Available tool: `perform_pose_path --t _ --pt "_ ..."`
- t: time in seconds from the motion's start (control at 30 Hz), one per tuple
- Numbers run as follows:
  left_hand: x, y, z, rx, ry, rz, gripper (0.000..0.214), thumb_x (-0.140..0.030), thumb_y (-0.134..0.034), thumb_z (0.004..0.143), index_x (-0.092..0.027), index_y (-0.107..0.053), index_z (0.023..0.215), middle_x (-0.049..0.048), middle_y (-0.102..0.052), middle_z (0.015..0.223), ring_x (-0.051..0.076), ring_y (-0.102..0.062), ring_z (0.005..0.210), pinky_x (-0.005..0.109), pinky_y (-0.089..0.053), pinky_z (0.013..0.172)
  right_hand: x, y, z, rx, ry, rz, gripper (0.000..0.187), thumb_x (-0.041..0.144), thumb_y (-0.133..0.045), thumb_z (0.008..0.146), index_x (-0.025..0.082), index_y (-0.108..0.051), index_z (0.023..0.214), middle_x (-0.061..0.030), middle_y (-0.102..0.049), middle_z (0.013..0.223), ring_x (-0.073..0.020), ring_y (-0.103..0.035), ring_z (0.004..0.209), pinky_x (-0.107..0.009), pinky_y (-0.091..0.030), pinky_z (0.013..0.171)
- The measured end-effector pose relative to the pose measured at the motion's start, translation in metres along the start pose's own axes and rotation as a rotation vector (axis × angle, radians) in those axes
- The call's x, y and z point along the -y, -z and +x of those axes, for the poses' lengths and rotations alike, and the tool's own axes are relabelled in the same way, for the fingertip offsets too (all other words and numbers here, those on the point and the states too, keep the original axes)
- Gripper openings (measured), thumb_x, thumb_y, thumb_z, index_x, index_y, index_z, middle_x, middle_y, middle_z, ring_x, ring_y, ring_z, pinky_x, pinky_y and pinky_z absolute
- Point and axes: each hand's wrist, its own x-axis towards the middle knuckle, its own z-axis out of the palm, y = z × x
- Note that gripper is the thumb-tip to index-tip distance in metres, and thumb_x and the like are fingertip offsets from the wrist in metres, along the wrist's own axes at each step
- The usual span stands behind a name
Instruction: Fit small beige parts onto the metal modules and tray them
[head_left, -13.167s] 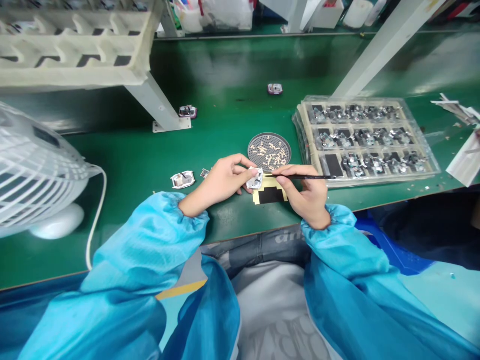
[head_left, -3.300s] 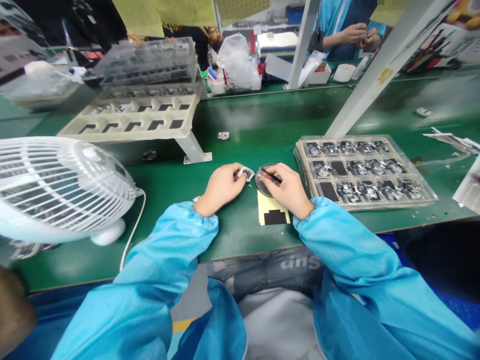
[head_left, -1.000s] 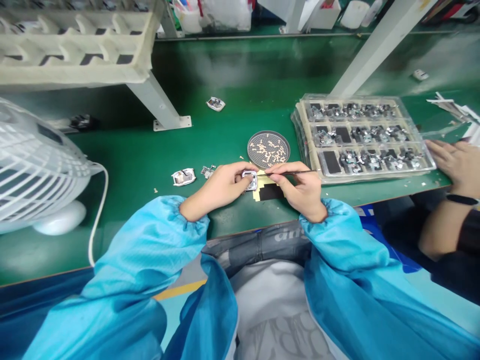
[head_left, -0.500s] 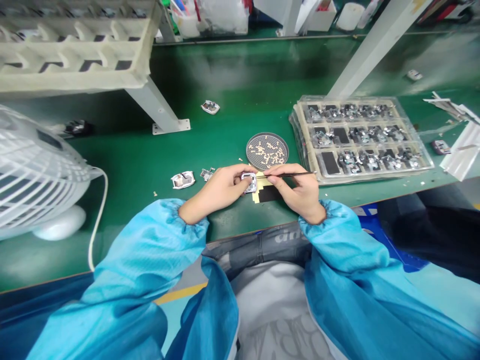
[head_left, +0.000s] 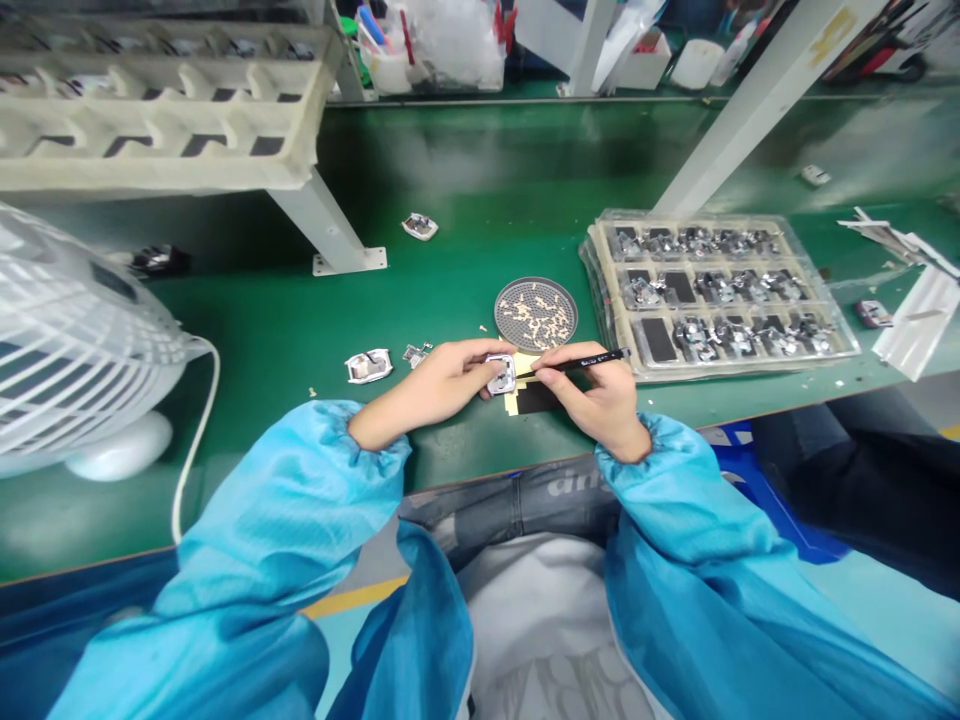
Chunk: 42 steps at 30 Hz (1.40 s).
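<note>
My left hand (head_left: 439, 380) is closed on a small silver metal part (head_left: 500, 372), pinched between thumb and fingers just above the green bench. My right hand (head_left: 596, 390) grips black tweezers (head_left: 581, 362), their tip touching the part. Under both hands lies a yellow card with a black patch (head_left: 534, 399). Just beyond them sits a round mesh dish (head_left: 536, 311) holding several tiny tan pieces.
A clear tray of metal parts (head_left: 716, 295) stands to the right. Loose metal parts (head_left: 368, 366) lie left of my hands, another (head_left: 420, 226) farther back. A white fan (head_left: 71, 335) stands at the left, a cream rack (head_left: 157, 130) behind, paper scraps (head_left: 911, 300) far right.
The tweezers have tilted, their rear end now higher and more in view. My hands stay together on the part. The other person's hand seen a second ago at the right is gone.
</note>
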Motion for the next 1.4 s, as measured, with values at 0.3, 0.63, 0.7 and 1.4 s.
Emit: perform_pose_path --t 0.3,0.63,0.7,1.4 --pt "-0.004 0.008 0.002 -0.109 0.015 -0.107 0.038 -0.036 -0.067 0.094 -0.014 -0.077 0.123 0.0058 -0.075 0.084 0.013 -0.06 0.061 0.023 -0.042 0.055 -0.008 0.004 -0.004 0.071 -0.264 0.415 0.011 0.03 -0.078 0.093 0.023 -0.071 0.099 -0.0051 -0.079 0.1 -0.0205 -0.077 0.097 -0.036 -0.064 0.086" --pt "0.0 0.012 0.006 -0.178 -0.002 -0.286 0.046 -0.028 -0.084 0.075 -0.014 -0.065 0.114 0.0076 -0.076 0.094 0.018 -0.073 0.073 0.021 -0.052 0.057 0.014 0.024 -0.006 0.146 -0.408 0.708 0.028 0.046 -0.056 0.105 0.022 -0.057 0.091 -0.0029 -0.074 0.081 -0.0169 -0.071 0.067 -0.032 -0.058 0.064" --pt "0.001 0.01 0.007 -0.192 -0.013 -0.324 0.046 -0.024 -0.085 0.072 -0.016 -0.058 0.108 0.0073 -0.076 0.094 0.021 -0.076 0.076 0.022 -0.055 0.057 0.025 0.045 -0.001 0.146 -0.42 0.66 0.028 0.047 -0.051 0.107 0.023 -0.057 0.092 0.0006 -0.067 0.072 -0.0152 -0.064 0.058 -0.029 -0.052 0.057" --pt "0.002 0.005 0.006 -0.152 0.028 -0.29 0.043 -0.034 -0.079 0.086 -0.013 -0.069 0.123 0.0127 -0.078 0.097 0.022 -0.079 0.08 0.017 -0.046 0.049 -0.008 0.11 0.102 0.074 -0.294 -0.6 0.025 0.044 -0.074 0.086 0.02 -0.069 0.091 -0.0032 -0.069 0.076 -0.0173 -0.054 0.062 -0.033 -0.039 0.062"
